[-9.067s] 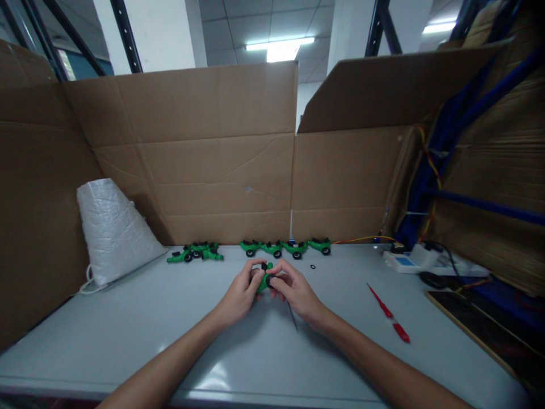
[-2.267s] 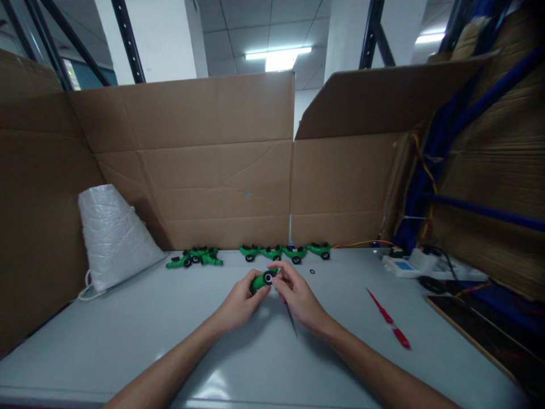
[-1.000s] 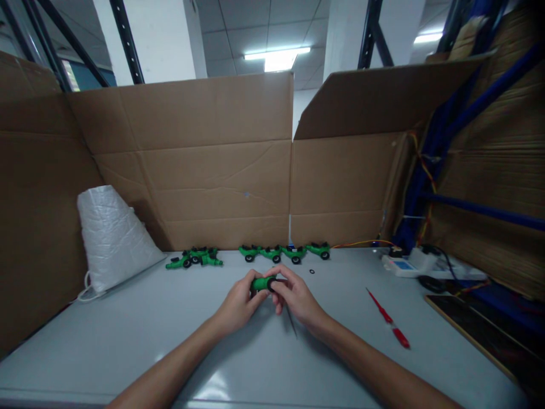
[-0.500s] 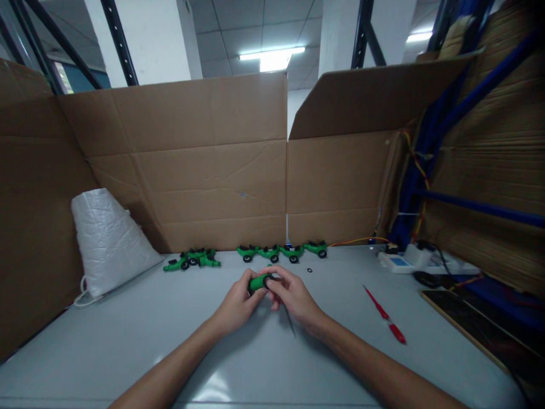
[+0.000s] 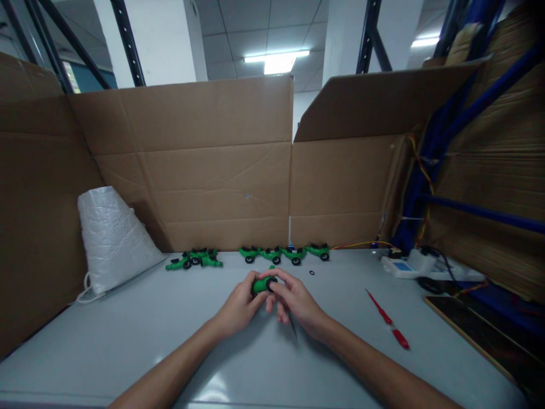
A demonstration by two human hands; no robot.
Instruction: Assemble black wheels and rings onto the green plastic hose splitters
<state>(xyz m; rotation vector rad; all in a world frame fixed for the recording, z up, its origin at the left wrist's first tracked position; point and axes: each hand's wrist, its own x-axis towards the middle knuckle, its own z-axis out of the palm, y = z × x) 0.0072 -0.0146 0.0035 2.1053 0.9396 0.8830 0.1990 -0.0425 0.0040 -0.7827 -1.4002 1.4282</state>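
Observation:
My left hand [image 5: 238, 304] is closed round a green cylindrical part [image 5: 260, 286] with a dark ring at its right end. Thumb and index finger of my right hand [image 5: 300, 298] press on that ringed end. From under the right palm a thin dark pointed tool [image 5: 292, 325] sticks out downward; the rest of it is hidden by the fingers. Beyond the hands, a row of green parts with black wheels [image 5: 275, 255] lies along the cardboard. A small black ring [image 5: 312, 272] rests on the table just to their right.
More green parts [image 5: 193, 259] lie in a cluster at the back left, beside a white bag [image 5: 114, 244]. A red screwdriver [image 5: 388, 321] lies on the right. Further right are a white power strip [image 5: 404, 268] with cables and a dark flat panel [image 5: 468, 326]. Cardboard walls [image 5: 213, 193] surround the table.
The view has shifted slightly. Both hands keep hold of the green part, while the lower fingers of my right hand have spread and the thin tool has tilted a little.

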